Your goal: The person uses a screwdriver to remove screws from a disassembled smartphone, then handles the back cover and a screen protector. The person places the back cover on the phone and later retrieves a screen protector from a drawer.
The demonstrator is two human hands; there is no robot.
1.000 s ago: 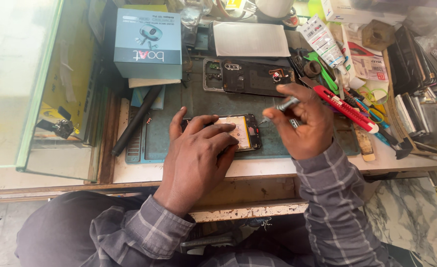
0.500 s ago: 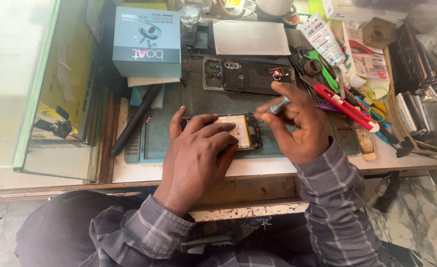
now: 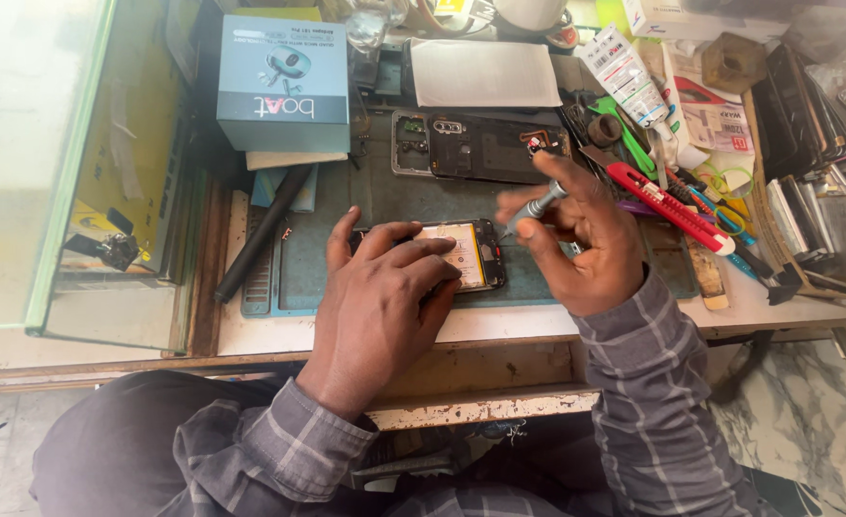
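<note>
One head view only: opened phone (image 3: 466, 254) lying flat on the grey-green mat (image 3: 394, 196), pinned under the spread left hand (image 3: 385, 306). Right hand (image 3: 576, 235) pinching a slim screwdriver (image 3: 536, 208), tip at the phone's right end. Likely light, stiff, fragile inside; best held by the frame edges, clear of battery and board. Detached back cover (image 3: 480, 146) just beyond

Opened phone on mat, hands on top, parts behind, tools right.

Left hand (image 3: 385, 292) lies flat on the opened phone (image 3: 471, 257), centre of the mat (image 3: 366, 196). Right hand (image 3: 581, 239) sits just right of it, pinching a screwdriver (image 3: 536, 208). Phone back cover (image 3: 480, 146) lies behind. Box (image 3: 284, 81) back left; cutter (image 3: 667, 203) and tool pile right.
</note>
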